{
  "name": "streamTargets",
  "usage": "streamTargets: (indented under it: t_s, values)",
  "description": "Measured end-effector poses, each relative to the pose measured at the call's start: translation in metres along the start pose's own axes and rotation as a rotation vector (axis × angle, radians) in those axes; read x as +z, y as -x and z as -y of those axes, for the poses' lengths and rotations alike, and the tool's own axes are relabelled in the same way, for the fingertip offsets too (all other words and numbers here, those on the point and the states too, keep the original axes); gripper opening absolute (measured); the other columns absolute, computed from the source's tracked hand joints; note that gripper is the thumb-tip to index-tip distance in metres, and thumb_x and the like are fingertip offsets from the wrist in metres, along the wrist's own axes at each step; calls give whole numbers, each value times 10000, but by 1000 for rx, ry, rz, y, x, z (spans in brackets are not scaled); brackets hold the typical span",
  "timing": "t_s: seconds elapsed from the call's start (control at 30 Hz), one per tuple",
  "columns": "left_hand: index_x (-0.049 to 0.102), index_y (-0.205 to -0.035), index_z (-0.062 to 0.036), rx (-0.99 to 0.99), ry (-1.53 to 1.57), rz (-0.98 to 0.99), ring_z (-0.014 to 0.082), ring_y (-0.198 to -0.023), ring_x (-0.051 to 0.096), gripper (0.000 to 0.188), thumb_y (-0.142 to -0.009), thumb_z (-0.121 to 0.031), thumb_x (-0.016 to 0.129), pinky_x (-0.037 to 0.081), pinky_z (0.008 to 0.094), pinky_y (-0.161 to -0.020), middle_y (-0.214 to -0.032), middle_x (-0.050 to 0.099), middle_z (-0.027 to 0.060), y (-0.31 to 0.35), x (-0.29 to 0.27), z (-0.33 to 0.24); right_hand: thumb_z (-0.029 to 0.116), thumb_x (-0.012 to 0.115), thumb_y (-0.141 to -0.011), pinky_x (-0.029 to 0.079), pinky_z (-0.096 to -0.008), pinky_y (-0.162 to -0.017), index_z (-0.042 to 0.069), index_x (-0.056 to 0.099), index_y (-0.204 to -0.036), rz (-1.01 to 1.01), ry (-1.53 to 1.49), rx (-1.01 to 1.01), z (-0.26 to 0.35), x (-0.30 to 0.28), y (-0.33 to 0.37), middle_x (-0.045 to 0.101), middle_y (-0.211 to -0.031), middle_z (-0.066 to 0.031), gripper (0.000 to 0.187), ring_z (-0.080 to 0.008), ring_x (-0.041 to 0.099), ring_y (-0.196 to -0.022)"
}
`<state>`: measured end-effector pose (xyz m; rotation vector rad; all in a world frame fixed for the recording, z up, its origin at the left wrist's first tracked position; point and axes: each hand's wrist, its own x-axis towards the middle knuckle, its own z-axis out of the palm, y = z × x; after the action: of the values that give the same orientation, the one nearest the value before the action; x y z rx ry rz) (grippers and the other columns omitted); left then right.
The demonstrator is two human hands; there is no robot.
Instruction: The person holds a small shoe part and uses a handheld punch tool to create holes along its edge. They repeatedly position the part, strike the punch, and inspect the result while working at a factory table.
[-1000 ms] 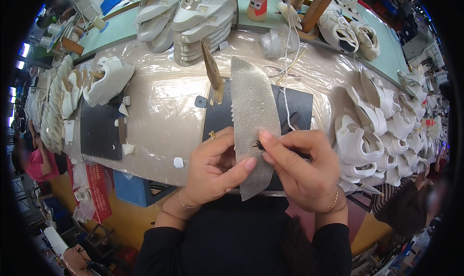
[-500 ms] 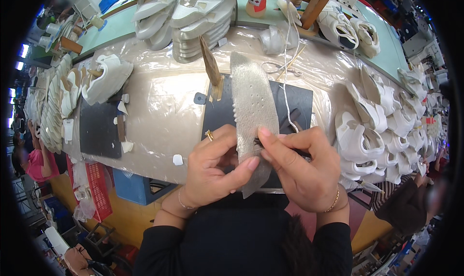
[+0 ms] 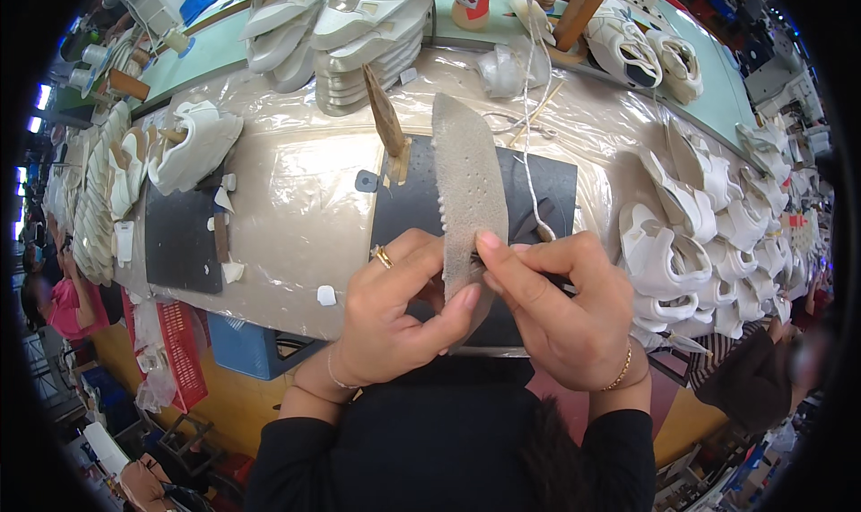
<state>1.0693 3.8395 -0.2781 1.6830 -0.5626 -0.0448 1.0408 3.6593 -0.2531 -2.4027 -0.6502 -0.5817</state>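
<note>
Upright before me is a beige-grey shoe upper piece [image 3: 473,173], long and curved, with rows of small holes and a notched left edge. My left hand [image 3: 392,308] grips its lower left side, thumb in front and fingers behind. At the lower right edge, my right hand [image 3: 574,313] pinches the piece between thumb and fingertips; a small dark bit shows by the thumb, too hidden to name. Beneath lies a black board [image 3: 552,185]. A pointed wooden stick [image 3: 383,113] stands at its far left corner, and a white cord [image 3: 531,176] runs down onto it.
White shoe uppers [image 3: 668,252] crowd the right side. Stacked shoe parts [image 3: 369,41] stand at the back, near a bottle [image 3: 471,3] with a red label. On the left are another black board [image 3: 184,238] and a white shoe upper [image 3: 195,144]. Scissors [image 3: 549,134] lie behind the cord.
The shoe upper piece has tilted slightly and looks duller, with less of its lower tip showing. Both hands keep their hold on it. The whole view has shifted a little.
</note>
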Motion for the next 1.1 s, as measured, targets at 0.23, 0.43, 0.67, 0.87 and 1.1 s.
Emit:
streamTargets:
  t_s: [0.23, 0.43, 0.67, 0.87, 1.1]
  values:
    - [615, -1058, 45, 31, -118, -11, 115, -611, 580, 328, -735, 22, 670, 474, 222, -508, -823, 582, 81, 0, 3, -4, 60, 662, -611, 451, -236, -462, 12, 652, -1107, -38, 64, -9, 2, 4, 1, 542, -775, -29, 498, -120, 553, -596]
    - [608, -1049, 59, 23, -20, -19, 109, -634, 576, 312, -743, 27, 666, 481, 216, -516, -824, 568, 78, 0, 3, 1, -25, 746, -661, 470, -257, -505, 74, 694, -1052, -58, 54, 87, 9, 5, 4, 540, -761, -38, 407, -154, 590, -620]
    - [572, -1098, 66, -224, 361, -1, 71, -802, 560, 301, -813, -3, 640, 492, 199, -646, -939, 532, 50, 6, 3, -1, -9, 759, -671, 453, -244, -553, 86, 704, -1025, -111, -105, 228, 11, 5, 0, 560, -779, -36, 371, -146, 560, -648]
    - [561, -1119, 70, -191, 387, -17, 70, -827, 555, 311, -827, -13, 631, 489, 207, -698, -940, 523, 45, 6, 2, -1, -43, 720, -618, 492, -243, -479, 24, 664, -1070, -87, -38, 62, 4, 0, -5, 527, -755, -37, 460, -138, 610, -597]
    - [587, -1105, 48, -147, 262, -25, 64, -787, 548, 304, -820, -45, 641, 480, 198, -652, -924, 536, 41, 6, 0, 2, -36, 726, -626, 485, -235, -463, 37, 661, -1084, -58, -37, 105, 6, -1, -4, 513, -748, -42, 468, -127, 592, -587]
